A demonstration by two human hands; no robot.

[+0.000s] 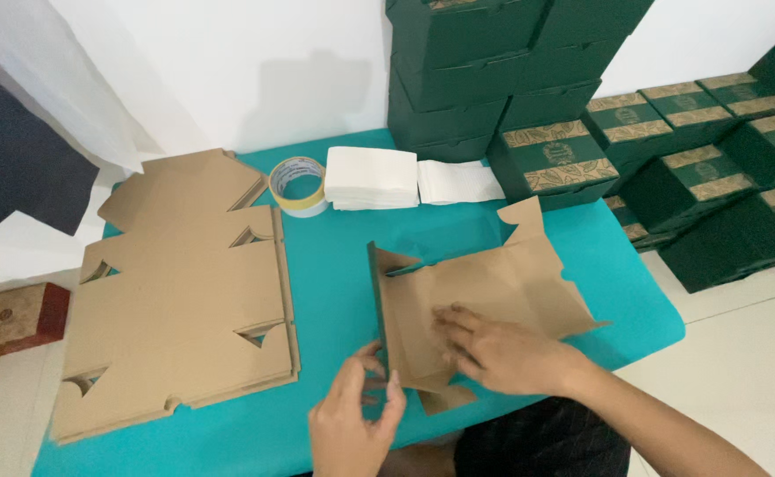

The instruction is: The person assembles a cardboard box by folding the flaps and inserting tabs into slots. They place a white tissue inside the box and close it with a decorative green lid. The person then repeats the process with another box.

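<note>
A brown die-cut cardboard box blank with a dark green outer face lies partly folded on the teal table. My left hand pinches its upright left side flap near the table's front edge. My right hand lies flat on the blank's inner panel, fingers spread and pressing down. The far right flap of the blank stands up near the green boxes.
A stack of flat brown box blanks lies at the left. A tape roll and white paper stacks sit at the back. Finished dark green boxes are piled at the back and on the floor at the right. A red-brown box stands at far left.
</note>
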